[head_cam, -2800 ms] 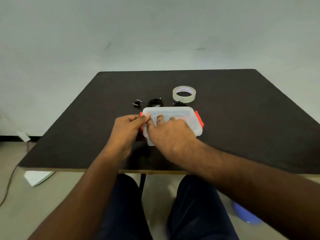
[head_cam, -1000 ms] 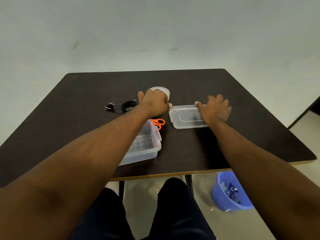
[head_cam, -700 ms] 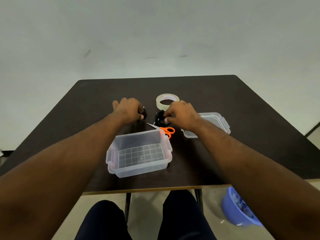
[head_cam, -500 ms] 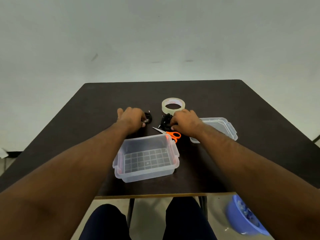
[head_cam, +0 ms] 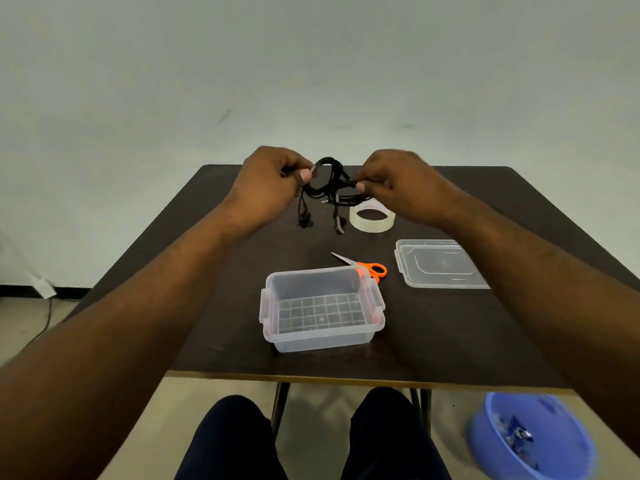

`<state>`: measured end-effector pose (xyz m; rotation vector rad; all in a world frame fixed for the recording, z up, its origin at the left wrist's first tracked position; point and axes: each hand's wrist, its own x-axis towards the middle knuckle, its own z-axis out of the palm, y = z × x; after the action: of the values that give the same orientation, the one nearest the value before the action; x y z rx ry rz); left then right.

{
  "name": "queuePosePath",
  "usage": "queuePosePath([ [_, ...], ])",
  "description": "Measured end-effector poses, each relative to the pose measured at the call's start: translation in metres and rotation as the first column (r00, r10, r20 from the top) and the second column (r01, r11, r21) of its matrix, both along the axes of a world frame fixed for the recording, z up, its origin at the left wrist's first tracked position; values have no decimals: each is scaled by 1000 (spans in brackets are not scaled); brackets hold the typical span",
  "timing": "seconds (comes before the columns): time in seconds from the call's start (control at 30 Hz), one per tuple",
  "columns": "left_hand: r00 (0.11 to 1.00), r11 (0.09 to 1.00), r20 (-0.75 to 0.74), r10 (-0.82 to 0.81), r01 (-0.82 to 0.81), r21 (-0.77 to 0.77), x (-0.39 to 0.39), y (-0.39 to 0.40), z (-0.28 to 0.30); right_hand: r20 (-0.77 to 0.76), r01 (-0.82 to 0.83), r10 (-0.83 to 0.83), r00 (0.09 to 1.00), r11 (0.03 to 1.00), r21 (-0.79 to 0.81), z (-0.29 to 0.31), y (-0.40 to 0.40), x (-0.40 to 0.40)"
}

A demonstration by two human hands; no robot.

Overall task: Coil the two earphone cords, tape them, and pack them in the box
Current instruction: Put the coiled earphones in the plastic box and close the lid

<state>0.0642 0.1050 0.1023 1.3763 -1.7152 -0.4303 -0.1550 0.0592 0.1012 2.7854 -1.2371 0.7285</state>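
Both hands are raised above the far half of the dark table (head_cam: pixel 450 341), with a tangle of black earphone cords (head_cam: pixel 329 183) strung between them. The left hand (head_cam: pixel 268 181) has its thumb and fingers pinched closed on the left side of the bundle, where a loop of cord arches up beside the thumb. The right hand (head_cam: pixel 398 183) is pinched closed on the right side of the same bundle. Whether each hand has one cord or both share the two, I cannot tell, since the strands overlap. Two earbud ends (head_cam: pixel 322 223) dangle below the hands, hanging just above the tabletop.

Just right of those dangling ends, a roll of clear tape (head_cam: pixel 372 220) lies flat on the table, partly beneath the right hand. Nearer, a pair of orange-handled scissors (head_cam: pixel 363 268) lies with its blades pointing far-left, its handles touching the far right corner of the clear plastic box (head_cam: pixel 322 341). The box sits open near the table's near edge, its gridded bottom bare. Its clear lid (head_cam: pixel 440 265) lies flat to the right of the scissors, apart from the box.

On the floor at the near right stands a blue tub (head_cam: pixel 530 441) holding small scraps.
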Motion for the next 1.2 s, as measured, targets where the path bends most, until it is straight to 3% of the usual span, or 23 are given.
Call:
queuePosePath([
  [0.23,996,998,-79,-44,47,43,14,59,2,-159,-225,204,966,965,-132,24,50,0],
  [0.47,991,990,-127,-39,56,130,23,83,-30,-238,-353,329,914,933,-66,-6,76,-2],
  [0.6,999,961,11,-31,27,276,20,88,-56,-296,-369,349,889,929,-11,-26,81,-2],
  [0.73,962,965,265,-72,0,263,14,82,-64,-284,-355,354,891,934,48,-43,81,-1],
  [0.93,721,959,650,-240,70,275,5,62,-70,-290,-190,259,921,950,246,-60,66,11],
  [1.1,589,972,774,-233,114,205,4,56,-72,-386,-138,223,895,962,235,-65,56,19],
  [1.2,596,972,768,-235,122,203,3,53,-72,-381,-134,189,905,977,167,-69,58,23],
])
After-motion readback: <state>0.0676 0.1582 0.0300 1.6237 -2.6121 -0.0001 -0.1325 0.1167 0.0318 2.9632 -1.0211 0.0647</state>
